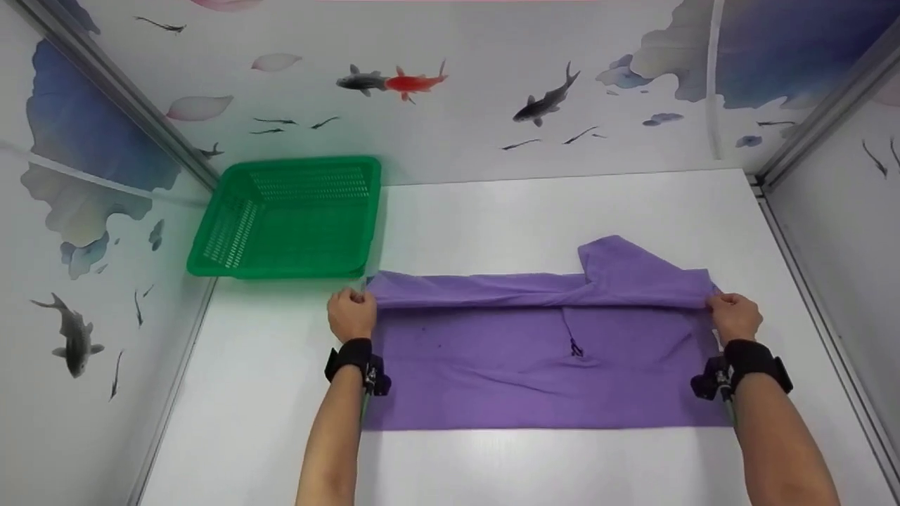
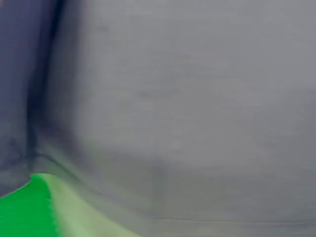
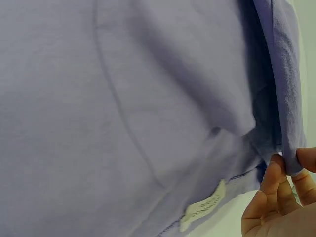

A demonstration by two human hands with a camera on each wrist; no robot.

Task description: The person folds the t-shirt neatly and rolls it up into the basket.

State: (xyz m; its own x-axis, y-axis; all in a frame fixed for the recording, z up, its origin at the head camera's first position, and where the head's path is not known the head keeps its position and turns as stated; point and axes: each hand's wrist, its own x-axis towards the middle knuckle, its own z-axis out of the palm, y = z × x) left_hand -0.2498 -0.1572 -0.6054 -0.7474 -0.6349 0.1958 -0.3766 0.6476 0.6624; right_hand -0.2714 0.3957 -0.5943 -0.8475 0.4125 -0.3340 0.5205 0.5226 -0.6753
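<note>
A purple shirt (image 1: 492, 393) lies spread wide on the white table, its far part lifted into a long fold toward the near side. My left hand (image 1: 351, 314) grips the left end of this fold, and my right hand (image 1: 735, 316) holds the right end. In the right wrist view, thumb and fingers (image 3: 270, 180) pinch the fold's edge, near a pale label (image 3: 203, 211) on the cloth. A sleeve-like flap (image 1: 619, 260) sticks up at the far right. A small dark cord-like piece (image 1: 576, 348) sits mid-cloth. Cloth fills most of the left wrist view, where the left hand is hidden.
A green plastic basket (image 1: 281, 270) stands at the table's back left, close beyond my left hand. White panels with painted fish (image 1: 545, 105) enclose the table (image 1: 534, 471) at the back and both sides.
</note>
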